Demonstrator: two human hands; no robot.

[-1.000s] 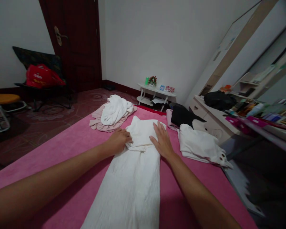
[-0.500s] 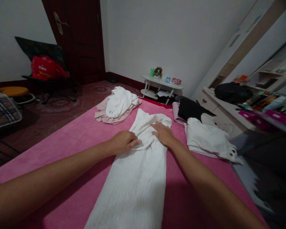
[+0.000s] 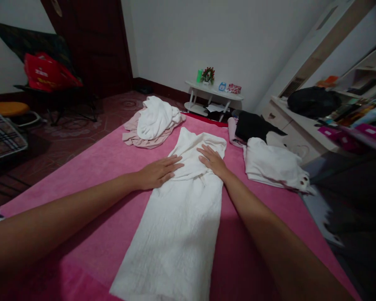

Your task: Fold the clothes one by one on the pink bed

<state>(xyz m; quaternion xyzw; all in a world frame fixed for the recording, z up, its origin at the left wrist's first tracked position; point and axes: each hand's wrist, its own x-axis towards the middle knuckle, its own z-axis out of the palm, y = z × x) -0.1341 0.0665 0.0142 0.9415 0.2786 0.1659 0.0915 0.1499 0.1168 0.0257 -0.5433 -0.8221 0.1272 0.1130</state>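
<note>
on the pink bed cover (image 3: 90, 184), down the middle: one long white garment (image 3: 181, 234), fairly smooth toward the near edge, bunched in soft folds toward the far edge, short of the red trim (image 3: 203, 118) there. left hand (image 3: 161, 171) at the left side of the bunched part, palm down, fingers stretched out with slight gaps, tips on the fabric, no pinch visible. right hand (image 3: 213, 162) across from it, on the right side of the same folds, fingers spread, laid flat; likewise no pinch visible. between the two, a strip of uncovered folds.

at the far left corner: white cloth (image 3: 155, 119) heaped on pale pink cloth (image 3: 147, 142), near the garment. at the far right corner: black cloth (image 3: 253, 125) beside a pink folded piece (image 3: 235, 131). along the right edge: folded white item (image 3: 269, 163) with dark round marks at one end.

beyond the far edge: low white table (image 3: 216, 90) with green cup (image 3: 199, 75), potted plant (image 3: 208, 75).
</note>
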